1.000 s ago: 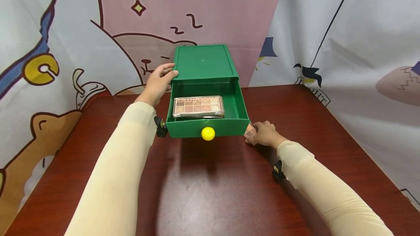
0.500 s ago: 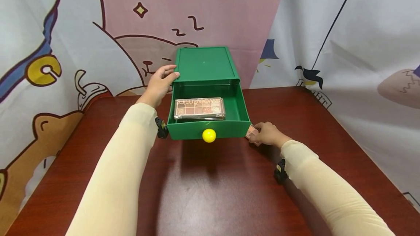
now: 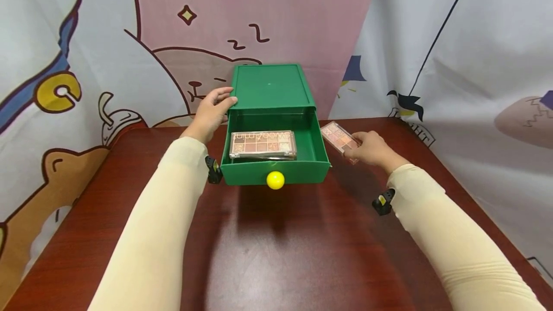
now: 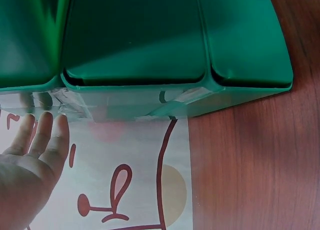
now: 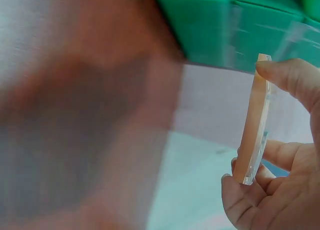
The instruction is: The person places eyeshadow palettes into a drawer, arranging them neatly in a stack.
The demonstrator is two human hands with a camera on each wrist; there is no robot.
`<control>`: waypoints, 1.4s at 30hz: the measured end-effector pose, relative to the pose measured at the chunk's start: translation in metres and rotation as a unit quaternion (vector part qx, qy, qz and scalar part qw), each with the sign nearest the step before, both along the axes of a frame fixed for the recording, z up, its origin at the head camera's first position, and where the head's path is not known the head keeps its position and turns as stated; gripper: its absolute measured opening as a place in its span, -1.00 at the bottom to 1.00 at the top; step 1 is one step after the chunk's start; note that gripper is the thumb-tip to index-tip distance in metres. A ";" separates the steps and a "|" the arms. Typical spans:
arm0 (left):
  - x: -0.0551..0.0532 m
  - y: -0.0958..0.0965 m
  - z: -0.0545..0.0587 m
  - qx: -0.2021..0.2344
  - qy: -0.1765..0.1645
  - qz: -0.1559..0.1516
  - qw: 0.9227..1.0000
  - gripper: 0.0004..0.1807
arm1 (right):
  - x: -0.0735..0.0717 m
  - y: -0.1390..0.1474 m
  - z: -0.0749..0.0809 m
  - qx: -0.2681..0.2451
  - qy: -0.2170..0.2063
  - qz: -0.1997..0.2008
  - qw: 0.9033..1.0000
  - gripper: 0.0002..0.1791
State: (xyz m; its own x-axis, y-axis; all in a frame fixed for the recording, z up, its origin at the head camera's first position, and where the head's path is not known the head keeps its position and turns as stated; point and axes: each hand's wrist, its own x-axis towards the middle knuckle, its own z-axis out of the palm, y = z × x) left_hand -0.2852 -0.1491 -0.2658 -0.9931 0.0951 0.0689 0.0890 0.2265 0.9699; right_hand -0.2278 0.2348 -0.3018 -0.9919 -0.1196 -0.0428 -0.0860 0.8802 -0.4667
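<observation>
Right hand (image 3: 372, 149) pinches one eyeshadow palette (image 3: 337, 136) at three o'clock of a protruding green drawer (image 3: 246, 173) containing a second palette (image 3: 262, 144), while the left hand (image 3: 210, 115), fingers extended, touches the cabinet (image 3: 273, 86) at the drawer's ten o'clock, on a bench (image 3: 276, 263).

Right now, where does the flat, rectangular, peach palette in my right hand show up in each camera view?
Head: flat, rectangular, peach palette right of centre, in the right hand, beside the green plastic drawer box.
Left wrist: not in this picture.
Right wrist: the palette is right of centre, edge-on in the fingers.
Shared landmark: the drawer box, central in head, across the top in left wrist, upper right in right wrist.
</observation>
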 end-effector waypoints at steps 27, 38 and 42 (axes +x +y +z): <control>0.002 0.001 0.000 0.001 0.002 -0.004 1.000 -0.46 | 0.013 -0.060 0.156 -0.030 0.047 0.102 0.993 -0.43; 0.004 -0.001 0.001 0.001 0.000 0.006 1.000 -0.46 | 0.013 -0.113 0.163 0.022 -0.015 0.204 0.979 -0.31; 0.004 0.000 0.001 -0.001 0.002 0.010 1.000 -0.46 | 0.011 -0.127 0.163 0.054 -0.038 0.218 0.974 -0.21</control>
